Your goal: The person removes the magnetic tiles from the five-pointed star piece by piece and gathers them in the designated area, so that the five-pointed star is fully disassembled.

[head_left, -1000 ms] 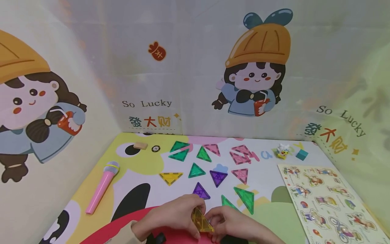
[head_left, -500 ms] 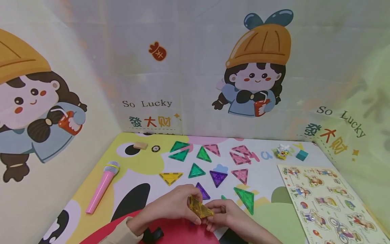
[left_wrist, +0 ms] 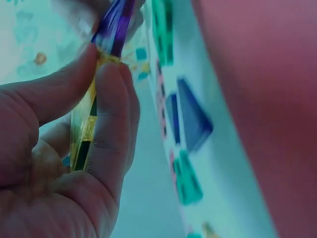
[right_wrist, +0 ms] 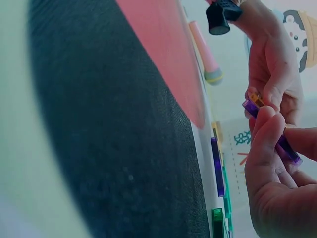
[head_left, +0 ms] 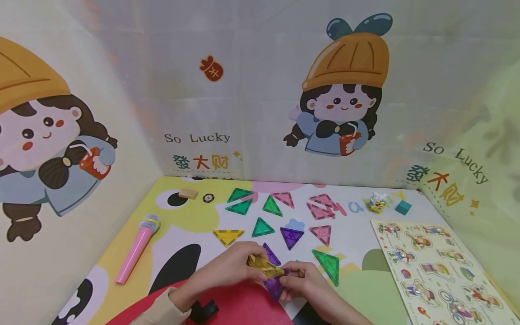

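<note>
My left hand [head_left: 231,267] pinches yellow see-through triangular magnetic tiles [head_left: 264,266] between thumb and fingers, seemingly stacked. A purple triangular magnetic tile [head_left: 274,290] is pinched by my right hand [head_left: 304,280], directly below and against the yellow ones. In the left wrist view the purple tile [left_wrist: 116,29] meets the end of the yellow tiles [left_wrist: 89,124]. From the right wrist, the purple tile [right_wrist: 290,150] shows edge-on in the fingers, a bit of yellow [right_wrist: 256,99] beside it. Just beyond the hands lies another purple triangle [head_left: 271,255], partly covered.
Green [head_left: 262,227], pink [head_left: 321,234], purple [head_left: 291,237] and yellow [head_left: 228,236] triangular tiles lie spread on the patterned mat. A pink toy microphone [head_left: 138,249] is at left, a sticker-like picture board [head_left: 438,271] at right. Behind them: a wooden block [head_left: 188,194], small figure [head_left: 377,202] and teal cube [head_left: 403,207].
Both hands have risen slightly away from the near edge, and the yellow tiles have tilted flatter. The purple tile in my right hand has come into clear view beneath them.
</note>
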A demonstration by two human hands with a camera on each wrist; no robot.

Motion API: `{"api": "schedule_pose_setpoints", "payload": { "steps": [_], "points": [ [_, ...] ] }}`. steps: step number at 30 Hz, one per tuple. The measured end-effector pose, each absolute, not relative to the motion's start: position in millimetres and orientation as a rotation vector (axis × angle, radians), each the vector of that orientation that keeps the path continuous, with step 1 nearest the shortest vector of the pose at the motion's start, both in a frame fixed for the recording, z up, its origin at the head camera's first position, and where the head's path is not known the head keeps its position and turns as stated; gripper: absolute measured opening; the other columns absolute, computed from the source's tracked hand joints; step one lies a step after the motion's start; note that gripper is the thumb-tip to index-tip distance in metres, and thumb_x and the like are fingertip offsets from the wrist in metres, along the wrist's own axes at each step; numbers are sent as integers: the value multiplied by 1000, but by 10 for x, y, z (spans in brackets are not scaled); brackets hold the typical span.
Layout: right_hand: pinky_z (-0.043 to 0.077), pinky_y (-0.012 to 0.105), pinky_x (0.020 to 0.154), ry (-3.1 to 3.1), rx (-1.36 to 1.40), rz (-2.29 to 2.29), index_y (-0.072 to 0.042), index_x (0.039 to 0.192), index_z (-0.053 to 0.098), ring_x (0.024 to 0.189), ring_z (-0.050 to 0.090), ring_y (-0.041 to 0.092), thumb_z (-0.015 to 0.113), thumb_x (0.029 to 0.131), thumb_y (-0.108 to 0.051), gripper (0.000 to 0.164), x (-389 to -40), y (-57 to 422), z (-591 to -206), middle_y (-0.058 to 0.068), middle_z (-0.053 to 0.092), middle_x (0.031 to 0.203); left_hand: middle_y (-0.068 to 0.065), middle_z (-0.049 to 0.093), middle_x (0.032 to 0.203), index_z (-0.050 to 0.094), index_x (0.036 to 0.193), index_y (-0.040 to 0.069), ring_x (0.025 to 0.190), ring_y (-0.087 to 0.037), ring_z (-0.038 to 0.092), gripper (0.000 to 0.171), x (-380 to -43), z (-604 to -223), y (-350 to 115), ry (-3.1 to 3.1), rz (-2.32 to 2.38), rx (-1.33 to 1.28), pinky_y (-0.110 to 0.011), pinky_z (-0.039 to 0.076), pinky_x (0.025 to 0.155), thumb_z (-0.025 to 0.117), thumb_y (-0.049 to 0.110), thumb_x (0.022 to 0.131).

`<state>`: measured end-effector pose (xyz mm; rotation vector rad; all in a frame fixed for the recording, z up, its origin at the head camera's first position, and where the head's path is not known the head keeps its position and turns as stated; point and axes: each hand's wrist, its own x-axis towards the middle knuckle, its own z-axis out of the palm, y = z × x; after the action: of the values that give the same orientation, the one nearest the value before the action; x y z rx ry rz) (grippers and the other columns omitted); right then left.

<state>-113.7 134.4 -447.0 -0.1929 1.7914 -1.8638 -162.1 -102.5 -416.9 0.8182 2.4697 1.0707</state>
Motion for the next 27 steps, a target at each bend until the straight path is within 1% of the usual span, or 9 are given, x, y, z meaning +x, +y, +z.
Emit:
{"api": "schedule_pose_setpoints", "payload": {
  "steps": [5,8,9,12,14,19,23,25,27],
  "points": [
    [56,25,65,1802,-166,-1883,5,107,63,64,64,8,61,92,-13,23,-1149,1346,-4471,0,68,71,3,62,91,64,106,23,77,-9,59,19,-1727,-4025,-1215,2539,1081,709,-25,49,67,72,15,91],
    [56,25,65,1799,-163,-1877,5,107,63,64,65,9,62,92,-13,23,-1148,1340,-4479,1,69,71,-2,62,93,60,112,20,73,-13,61,25,-1848,-3986,-1359,2652,1129,589,-28,49,63,67,7,92],
    [56,25,66,1802,-168,-1867,5,107,63,64,65,9,62,92,-13,23,-1147,1340,-4484,1,69,71,-3,62,96,59,113,19,76,-13,60,26,-1904,-3987,-1411,2706,1144,527,-28,48,63,67,7,92],
    [55,24,66,1809,-172,-1821,3,106,64,64,64,9,62,92,-14,23,-1147,1340,-4499,1,69,72,-7,64,99,59,115,17,79,-17,56,28,-2099,-4046,-1571,2861,1175,343,-29,48,63,69,7,91],
    [54,24,66,1821,-179,-1785,3,106,65,63,64,8,62,93,-15,22,-1144,1341,-4507,0,69,72,-8,65,102,59,117,16,81,-20,55,29,-2241,-4126,-1672,2934,1165,245,-28,48,66,70,10,91],
    [52,23,64,1829,-226,-1741,2,106,66,62,62,7,62,93,-16,22,-1137,1325,-4512,-1,68,71,-9,64,102,61,119,13,86,-22,55,27,-2511,-4332,-1887,2995,1099,108,-30,47,73,68,11,93],
    [54,23,64,1810,-263,-1722,2,108,67,63,63,8,62,93,-15,22,-1122,1303,-4525,0,68,73,-10,63,98,60,122,11,84,-23,55,29,-2610,-4435,-2058,2995,1065,23,-31,44,70,66,13,93],
    [55,23,64,1809,-265,-1710,1,108,68,63,64,8,63,93,-14,23,-1115,1294,-4528,1,69,74,-12,63,101,60,123,9,85,-23,55,32,-2622,-4454,-2117,3018,1024,21,-33,45,71,67,14,93],
    [55,23,64,1818,-255,-1697,1,108,68,63,64,9,64,92,-14,23,-1110,1287,-4523,2,69,74,-15,61,110,59,126,7,91,-26,55,38,-2615,-4459,-2148,3044,958,36,-37,48,76,69,17,91]
  ]
}}
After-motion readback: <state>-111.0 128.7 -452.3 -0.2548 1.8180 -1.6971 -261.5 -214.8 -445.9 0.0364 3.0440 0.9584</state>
